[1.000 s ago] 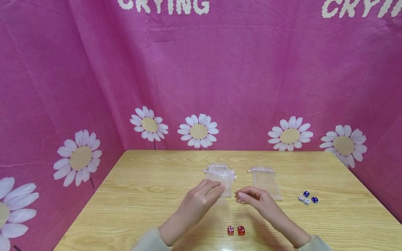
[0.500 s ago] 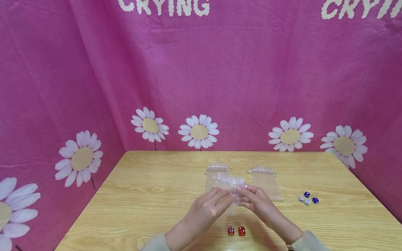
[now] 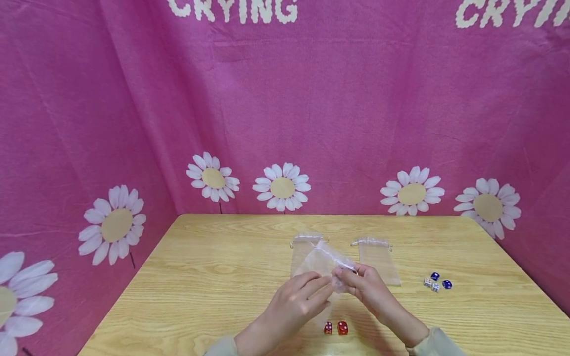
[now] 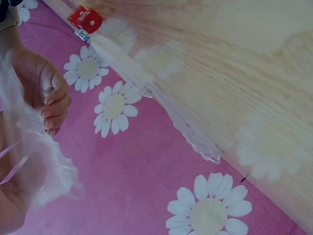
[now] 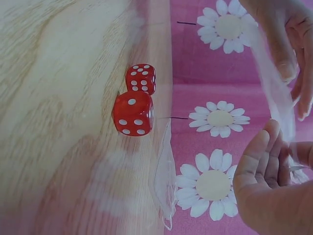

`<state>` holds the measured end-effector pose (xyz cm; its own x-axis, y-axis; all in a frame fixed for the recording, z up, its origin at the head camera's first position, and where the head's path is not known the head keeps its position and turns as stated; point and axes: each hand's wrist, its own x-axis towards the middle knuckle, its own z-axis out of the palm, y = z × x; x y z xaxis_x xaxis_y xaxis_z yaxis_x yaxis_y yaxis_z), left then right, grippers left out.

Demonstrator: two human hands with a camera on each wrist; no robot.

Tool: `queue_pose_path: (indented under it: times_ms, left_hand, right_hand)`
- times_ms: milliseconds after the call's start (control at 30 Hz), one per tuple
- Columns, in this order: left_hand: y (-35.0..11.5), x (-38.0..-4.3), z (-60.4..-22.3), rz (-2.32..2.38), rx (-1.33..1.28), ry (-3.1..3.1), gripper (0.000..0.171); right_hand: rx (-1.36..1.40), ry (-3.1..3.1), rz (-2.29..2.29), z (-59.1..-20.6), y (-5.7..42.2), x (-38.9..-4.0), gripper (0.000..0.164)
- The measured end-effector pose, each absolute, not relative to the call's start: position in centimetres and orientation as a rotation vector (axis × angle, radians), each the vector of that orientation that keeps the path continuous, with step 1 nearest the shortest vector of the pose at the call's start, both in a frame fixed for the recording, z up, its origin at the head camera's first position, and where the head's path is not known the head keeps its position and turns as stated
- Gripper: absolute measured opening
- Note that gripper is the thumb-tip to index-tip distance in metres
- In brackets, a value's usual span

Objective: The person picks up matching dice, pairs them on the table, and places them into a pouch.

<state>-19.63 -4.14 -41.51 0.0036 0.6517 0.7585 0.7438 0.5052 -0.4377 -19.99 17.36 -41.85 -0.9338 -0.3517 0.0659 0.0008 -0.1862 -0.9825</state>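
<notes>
A sheer white drawstring pouch [image 3: 331, 253] is held up between both hands, its gathered top slanting down to the right. My right hand [image 3: 368, 287] pinches it near the end of that gathered edge, thumb on top. On its left side my left hand [image 3: 296, 299] has bent fingers on the sheer fabric. The pouch's mesh [image 4: 44, 171] drapes over part of the left hand in the left wrist view. Below the hands, two red dice [image 3: 342, 328] sit side by side near the table's front; they look large in the right wrist view [image 5: 133, 113].
Behind the hands a flat pouch [image 3: 299, 254] lies partly covered by the held one. Another flat pouch [image 3: 378, 262] lies to its right. Two blue dice [image 3: 447, 284] and two white dice [image 3: 428, 282] cluster farther right. Pink flowered cloth [image 3: 338, 123] encloses the wooden table [image 3: 213, 267].
The left hand has brought the top pouch off the pile towards me, and the right hand has come in and taken its edge. Since half a second ago, the pouch's gathered top has spread out.
</notes>
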Motion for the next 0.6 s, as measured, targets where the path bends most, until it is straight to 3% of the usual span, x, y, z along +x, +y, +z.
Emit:
queue_pose_path:
  times_ms: [167,400,600]
  left_hand:
    - [-4.5,-19.1,-40.5,-0.292,-1.18,-1.762,0.047]
    - [-5.5,-19.7,-38.9,-0.897,-0.994,-2.02,0.06]
    - [-6.8,-21.0,-38.5,-1.638,-0.763,-2.192,0.065]
  right_hand:
    - [-0.449,1.876,-2.213,-42.0,17.2,-20.0,0.011]
    - [-0.45,1.99,-2.149,-41.7,16.8,-20.0,0.01]
    - [-0.489,2.18,-2.018,-41.4,16.2,-19.8,0.029]
